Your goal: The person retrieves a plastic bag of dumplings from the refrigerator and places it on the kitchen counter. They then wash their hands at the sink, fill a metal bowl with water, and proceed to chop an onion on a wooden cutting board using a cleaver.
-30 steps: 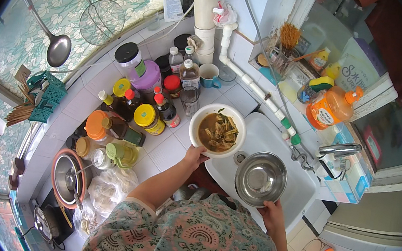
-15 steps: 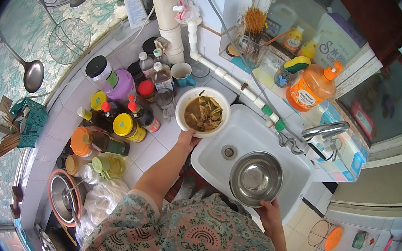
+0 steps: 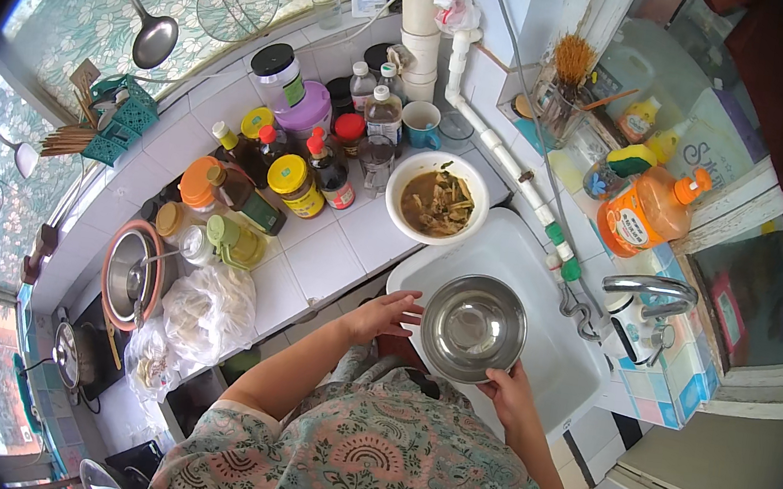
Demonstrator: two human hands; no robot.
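My right hand grips the lower right rim of a shiny stainless steel bowl, which it holds over the near part of the white sink. No contents show in the steel bowl. Just left of that bowl, my left hand is open, its fingers stretched toward the rim with a small gap. On the tiled counter at the sink's far left corner stands a white bowl. Brownish broth with pieces of cooked food is in it, and neither hand touches it.
Sauce bottles and jars crowd the counter at the left, with a blue-and-white mug behind the white bowl. A chrome faucet rises at the sink's right. An orange soap pump bottle stands on the ledge. Plastic bags lie front left.
My left hand has let go of the white bowl and come back toward the steel bowl. The steel bowl has moved slightly left and nearer in my right hand. The whole view has turned left.
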